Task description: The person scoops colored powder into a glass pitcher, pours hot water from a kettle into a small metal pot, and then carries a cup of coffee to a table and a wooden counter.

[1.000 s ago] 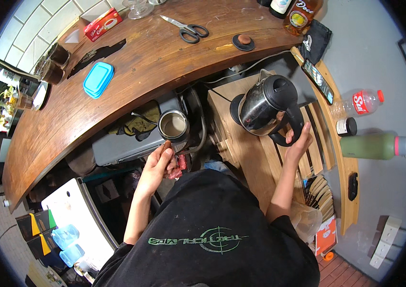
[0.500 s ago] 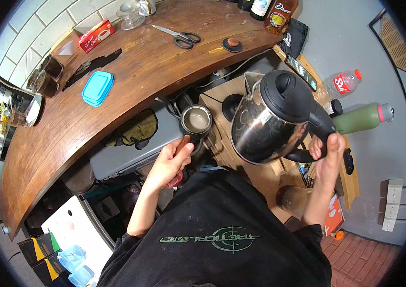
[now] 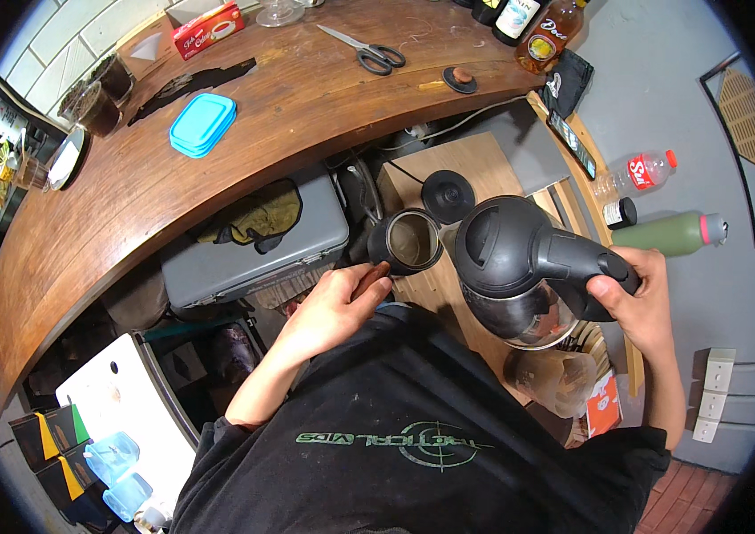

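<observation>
My left hand (image 3: 335,307) is closed around the wooden handle of a small dark pot (image 3: 412,241). The pot's round mouth faces up, and its inside looks greyish; what it contains I cannot make out. Just right of it, my right hand (image 3: 642,303) grips the black handle of an electric kettle (image 3: 504,254) with a black lid and a shiny body. The kettle's lid faces me, and a small gap parts it from the pot. Beyond them, a round black kettle base (image 3: 448,196) rests on a wooden surface (image 3: 484,162).
A curved wooden counter (image 3: 297,116) spans the far side, with scissors (image 3: 375,59), a blue-lidded container (image 3: 203,125) and bottles (image 3: 548,37). On the right lie a phone (image 3: 571,144), a plastic bottle (image 3: 640,173) and a green flask (image 3: 669,234). A grey case (image 3: 253,258) sits under the counter.
The kettle has come down and turned so its lid shows more. The small pot has moved right, nearer to the kettle. My view has shifted, uncovering the kettle base.
</observation>
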Tool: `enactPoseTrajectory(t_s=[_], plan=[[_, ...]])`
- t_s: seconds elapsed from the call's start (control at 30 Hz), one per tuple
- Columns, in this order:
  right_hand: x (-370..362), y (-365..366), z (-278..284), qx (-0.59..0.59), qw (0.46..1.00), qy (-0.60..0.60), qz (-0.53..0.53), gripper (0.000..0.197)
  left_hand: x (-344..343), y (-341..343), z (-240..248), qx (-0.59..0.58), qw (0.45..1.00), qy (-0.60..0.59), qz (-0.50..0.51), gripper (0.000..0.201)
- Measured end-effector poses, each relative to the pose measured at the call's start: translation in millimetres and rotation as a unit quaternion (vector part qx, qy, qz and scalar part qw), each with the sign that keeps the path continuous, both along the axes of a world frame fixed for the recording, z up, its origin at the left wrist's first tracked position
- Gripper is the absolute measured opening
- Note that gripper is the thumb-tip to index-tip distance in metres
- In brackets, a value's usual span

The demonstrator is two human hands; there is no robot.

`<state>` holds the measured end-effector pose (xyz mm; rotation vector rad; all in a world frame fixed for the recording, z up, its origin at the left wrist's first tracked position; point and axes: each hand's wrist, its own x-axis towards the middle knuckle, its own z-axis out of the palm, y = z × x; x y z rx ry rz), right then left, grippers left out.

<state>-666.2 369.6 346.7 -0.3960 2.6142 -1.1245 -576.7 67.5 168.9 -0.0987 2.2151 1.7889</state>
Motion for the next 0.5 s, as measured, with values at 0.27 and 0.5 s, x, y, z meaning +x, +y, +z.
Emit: enactPoseTrajectory(t_s=[0.27, 0.5], plan=[[-0.9, -43.3, 31.9, 0.101, 0.991, 0.003, 0.083, 0.03, 11.9, 8.1, 9.3, -0.022, 0.998, 0.02, 0.056, 0.034], [-5.4, -67.4, 39.4, 0.136, 0.979, 0.027, 0.15, 0.029, 19.3, 7.8, 1.7, -0.023, 0.997, 0.041, 0.063, 0.037]])
